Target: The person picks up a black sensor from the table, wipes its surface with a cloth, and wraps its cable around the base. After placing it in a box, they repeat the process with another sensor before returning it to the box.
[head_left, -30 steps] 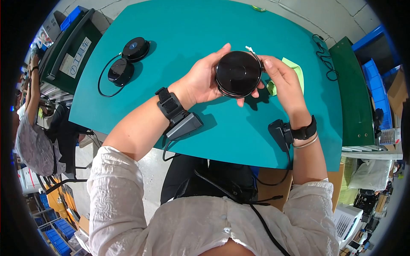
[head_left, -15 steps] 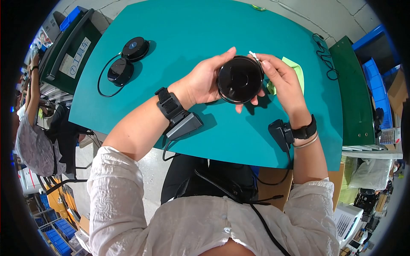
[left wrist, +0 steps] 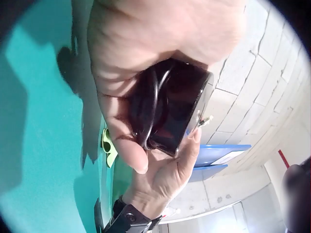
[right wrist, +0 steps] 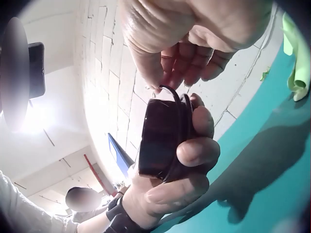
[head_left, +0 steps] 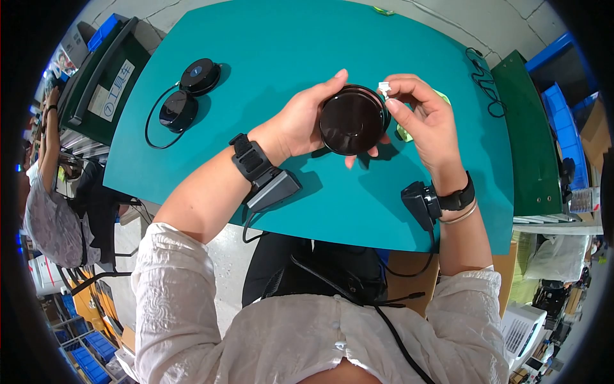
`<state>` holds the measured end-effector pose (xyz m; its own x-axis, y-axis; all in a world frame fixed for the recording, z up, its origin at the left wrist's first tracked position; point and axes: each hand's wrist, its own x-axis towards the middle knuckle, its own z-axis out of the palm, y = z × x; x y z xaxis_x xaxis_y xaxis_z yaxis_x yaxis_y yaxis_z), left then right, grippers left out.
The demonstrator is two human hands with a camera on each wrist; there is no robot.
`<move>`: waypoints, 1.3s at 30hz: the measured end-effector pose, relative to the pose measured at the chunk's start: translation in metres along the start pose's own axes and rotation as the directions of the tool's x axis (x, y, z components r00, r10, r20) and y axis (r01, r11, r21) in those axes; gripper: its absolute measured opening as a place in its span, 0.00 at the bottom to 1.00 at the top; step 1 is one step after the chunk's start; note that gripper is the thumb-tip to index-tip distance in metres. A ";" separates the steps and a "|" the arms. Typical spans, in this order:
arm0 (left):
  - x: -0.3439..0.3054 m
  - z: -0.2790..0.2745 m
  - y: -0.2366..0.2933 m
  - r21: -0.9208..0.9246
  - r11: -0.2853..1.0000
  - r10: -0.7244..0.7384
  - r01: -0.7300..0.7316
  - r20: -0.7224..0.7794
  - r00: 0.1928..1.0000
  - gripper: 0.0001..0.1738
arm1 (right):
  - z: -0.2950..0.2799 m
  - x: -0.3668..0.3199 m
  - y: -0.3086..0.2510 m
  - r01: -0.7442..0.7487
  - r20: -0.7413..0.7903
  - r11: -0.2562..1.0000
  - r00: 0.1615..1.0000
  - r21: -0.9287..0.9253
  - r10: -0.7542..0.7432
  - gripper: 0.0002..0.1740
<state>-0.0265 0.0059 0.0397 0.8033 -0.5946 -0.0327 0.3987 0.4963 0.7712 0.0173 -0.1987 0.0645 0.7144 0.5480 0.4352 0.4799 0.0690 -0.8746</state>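
A round, glossy black puck-shaped device (head_left: 353, 123) is held above the table by the left hand (head_left: 300, 121), whose fingers wrap under and around its side. Its black cable (right wrist: 181, 116) is wound around the rim, as the right wrist view shows. At the cable's end is a small white connector (head_left: 384, 88). The right hand (head_left: 430, 121) pinches the cable end by this connector between thumb and index finger, at the device's upper right edge. From the left wrist view, the cable loops (left wrist: 156, 99) run across the device's underside near the palm.
On the table's left lie two similar black round devices (head_left: 178, 111) joined by a cable. A light green cloth (head_left: 403, 133) lies behind the right hand. A thin black cable (head_left: 484, 83) rests at the right edge. Green cabinets (head_left: 536, 141) flank the teal table (head_left: 281, 38).
The white connector has turned and now stands up between the right thumb and index finger. The right fingers have curled in more, and the device has shifted slightly left.
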 end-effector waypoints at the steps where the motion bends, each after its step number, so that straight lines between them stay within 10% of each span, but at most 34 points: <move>1: 0.000 -0.001 0.000 0.003 1.000 0.005 -0.005 -0.010 1.000 0.40 | 0.000 0.000 0.000 0.000 -0.001 1.000 1.000 0.000 0.000 0.10; 39: 0.002 -0.013 -0.001 -0.201 0.978 0.043 -0.055 -0.065 0.997 0.42 | 0.006 -0.005 -0.016 0.312 0.050 0.925 0.950 -0.218 -0.308 0.07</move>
<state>-0.0198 0.0121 0.0309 0.8466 -0.5307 -0.0406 0.4345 0.6451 0.6285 0.0028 -0.1980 0.0749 0.5051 0.5410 0.6725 0.7776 0.0528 -0.6266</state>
